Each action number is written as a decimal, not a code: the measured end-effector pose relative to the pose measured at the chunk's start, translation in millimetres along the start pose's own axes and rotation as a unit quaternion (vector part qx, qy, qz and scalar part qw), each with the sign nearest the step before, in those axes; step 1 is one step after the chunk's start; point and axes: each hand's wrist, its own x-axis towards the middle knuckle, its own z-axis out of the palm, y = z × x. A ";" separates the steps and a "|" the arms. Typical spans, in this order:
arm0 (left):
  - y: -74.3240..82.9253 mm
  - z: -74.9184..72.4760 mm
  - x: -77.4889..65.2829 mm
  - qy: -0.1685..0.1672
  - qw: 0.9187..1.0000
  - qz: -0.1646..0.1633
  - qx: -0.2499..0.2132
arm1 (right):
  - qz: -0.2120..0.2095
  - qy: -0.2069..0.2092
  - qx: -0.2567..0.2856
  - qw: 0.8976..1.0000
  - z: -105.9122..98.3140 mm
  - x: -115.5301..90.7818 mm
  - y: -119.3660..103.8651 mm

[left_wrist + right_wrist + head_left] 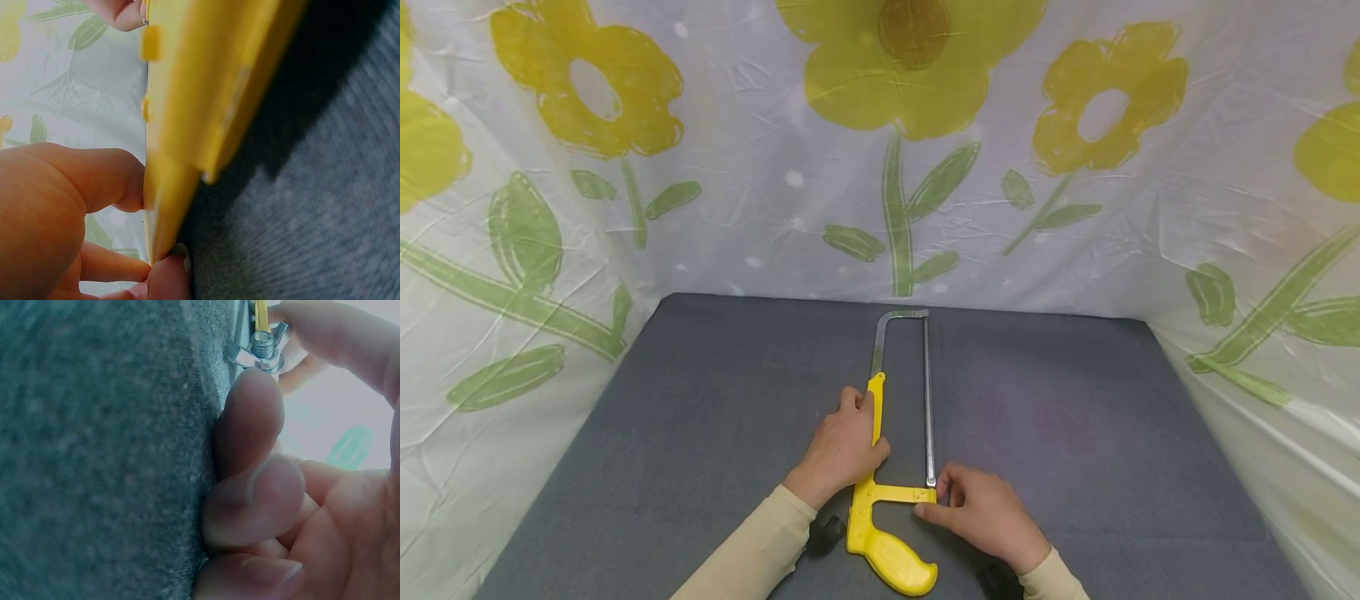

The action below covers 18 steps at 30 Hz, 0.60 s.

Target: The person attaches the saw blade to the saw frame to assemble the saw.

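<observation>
A hacksaw (895, 562) with a yellow handle and a silver bow lies on the grey surface, its handle toward me and its blade on the right. My left hand (846, 442) holds the yellow part of its frame; fingertips meet that frame (165, 212) from both sides in the left wrist view. At the blade's near end is my right hand (988, 512), with fingers curled. The right wrist view shows a metal wing nut (265, 359) on a threaded stud, pinched between that hand's thumb and index fingertip (253, 403). In the head view the hand hides the nut.
The dark grey cloth-covered table (737, 358) extends around the saw. A white sheet (760, 167) printed with yellow flowers hangs behind it and along both sides. Black wrist devices show at the left wrist (826, 535) and the right wrist (1000, 579).
</observation>
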 end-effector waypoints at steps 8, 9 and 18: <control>1.2 -0.9 -0.6 0.001 1.000 -0.001 -0.002 | -0.006 0.000 0.003 1.000 0.0 -0.3 0.8; 1.5 -1.1 -0.7 0.000 1.000 -0.002 -0.001 | -0.006 -0.001 0.004 1.000 0.1 -0.3 0.9; 2.0 -1.2 -1.1 -0.004 1.000 -0.007 -0.004 | -0.008 -0.003 0.009 1.000 0.0 -0.4 1.9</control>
